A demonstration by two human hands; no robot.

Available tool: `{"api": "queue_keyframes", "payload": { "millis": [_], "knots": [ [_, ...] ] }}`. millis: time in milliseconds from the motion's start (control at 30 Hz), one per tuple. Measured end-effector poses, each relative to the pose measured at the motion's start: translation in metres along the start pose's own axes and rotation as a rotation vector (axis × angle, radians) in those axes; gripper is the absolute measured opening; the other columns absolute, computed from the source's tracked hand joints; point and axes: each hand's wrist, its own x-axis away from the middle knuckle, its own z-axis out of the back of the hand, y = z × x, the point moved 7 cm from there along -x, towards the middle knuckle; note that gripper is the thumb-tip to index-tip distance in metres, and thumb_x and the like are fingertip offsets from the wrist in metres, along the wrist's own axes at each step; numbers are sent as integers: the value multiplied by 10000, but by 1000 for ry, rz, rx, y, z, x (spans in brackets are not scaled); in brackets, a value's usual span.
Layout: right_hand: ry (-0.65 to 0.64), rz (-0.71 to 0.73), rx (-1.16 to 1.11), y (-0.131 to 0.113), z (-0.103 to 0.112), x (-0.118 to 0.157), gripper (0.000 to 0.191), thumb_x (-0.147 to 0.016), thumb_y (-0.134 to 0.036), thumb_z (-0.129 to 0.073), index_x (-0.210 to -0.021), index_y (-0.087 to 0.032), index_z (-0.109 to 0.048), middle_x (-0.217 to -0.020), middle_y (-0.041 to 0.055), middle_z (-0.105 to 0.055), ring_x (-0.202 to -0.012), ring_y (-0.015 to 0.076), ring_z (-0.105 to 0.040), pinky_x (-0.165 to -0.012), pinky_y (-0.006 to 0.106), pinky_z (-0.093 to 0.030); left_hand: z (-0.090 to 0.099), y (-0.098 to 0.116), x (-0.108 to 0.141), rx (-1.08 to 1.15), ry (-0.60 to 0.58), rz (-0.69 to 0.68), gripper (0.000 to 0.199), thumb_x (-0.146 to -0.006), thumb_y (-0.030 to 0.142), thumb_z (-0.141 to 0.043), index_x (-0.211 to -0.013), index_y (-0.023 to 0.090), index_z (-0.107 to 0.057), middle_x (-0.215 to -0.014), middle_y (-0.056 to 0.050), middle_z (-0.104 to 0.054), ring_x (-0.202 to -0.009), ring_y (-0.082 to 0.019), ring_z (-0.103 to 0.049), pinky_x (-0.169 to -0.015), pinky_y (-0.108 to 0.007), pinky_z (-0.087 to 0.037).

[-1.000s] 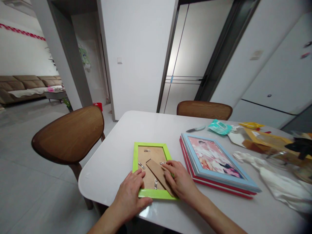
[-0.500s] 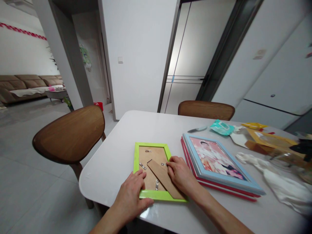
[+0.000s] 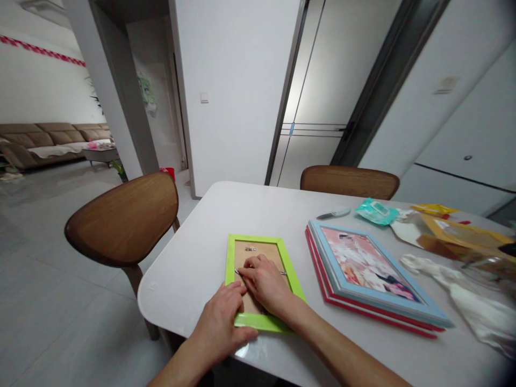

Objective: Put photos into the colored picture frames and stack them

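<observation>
A lime green picture frame lies face down on the white table, its brown backing board and small metal clips showing. My left hand rests on the frame's lower left corner, thumb spread along the bottom edge and fingers on the left side. Reaching across the backing, my right hand has its fingertips pinched at the metal clip on the left side. The backing's stand is mostly hidden under this hand.
Right of the frame, a blue picture frame lies on red ones. Beyond are a knife, a teal wipes pack, brown packaging and white cloth. Wooden chairs stand at the table.
My right hand has moved left across the backing, from the right clip to the left one. My left hand stays on the corner. The view has shifted slightly.
</observation>
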Motion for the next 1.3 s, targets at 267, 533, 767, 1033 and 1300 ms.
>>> {"api": "queue_keyframes", "payload": {
  "millis": [267, 533, 767, 1033, 1300],
  "knots": [
    [-3, -66, -56, 14, 5, -5, 223, -801, -276, -418, -858, -220, -627, -857, 29, -599, -845, 141, -485, -741, 247, -335, 0, -3, 2, 21, 11, 4, 246, -520, 201, -690, -708, 178, -532, -1150, -74, -524, -1122, -239, -406, -985, -395, -280],
    [101, -458, -33, 78, -8, -38, 239, -757, -311, -435, -740, -197, -645, -762, 48, -646, -710, 156, -558, -605, 242, -354, 1, -3, 3, 16, 20, 18, 273, -495, 181, -697, -710, 174, -529, -1139, -77, -533, -1117, -235, -414, -990, -391, -274],
    [73, -707, -71, 106, -17, -50, 199, -680, -320, -499, -692, -187, -646, -732, 79, -654, -650, 174, -574, -524, 245, -345, 1, -3, 2, 16, 14, 26, 255, -504, 178, -674, -717, 171, -534, -1154, -92, -518, -1121, -243, -407, -987, -407, -277],
    [192, -676, -285, 97, 1, -46, 306, -708, -389, -460, -653, -138, -626, -703, 118, -644, -652, 187, -572, -584, 271, -383, -5, -2, 5, -37, 33, 71, 560, -473, 224, -706, -987, 142, -500, -1181, -125, -486, -1127, -275, -395, -965, -415, -319],
    [409, -633, -697, 95, 50, 38, 431, -811, -395, -230, -932, -138, -556, -870, 97, -625, -742, 151, -586, -621, 255, -436, 34, -1, 0, 146, 246, 138, 179, -651, 311, -581, -726, 197, -464, -1106, -99, -535, -1027, -254, -491, -840, -375, -424]
  ]
}}
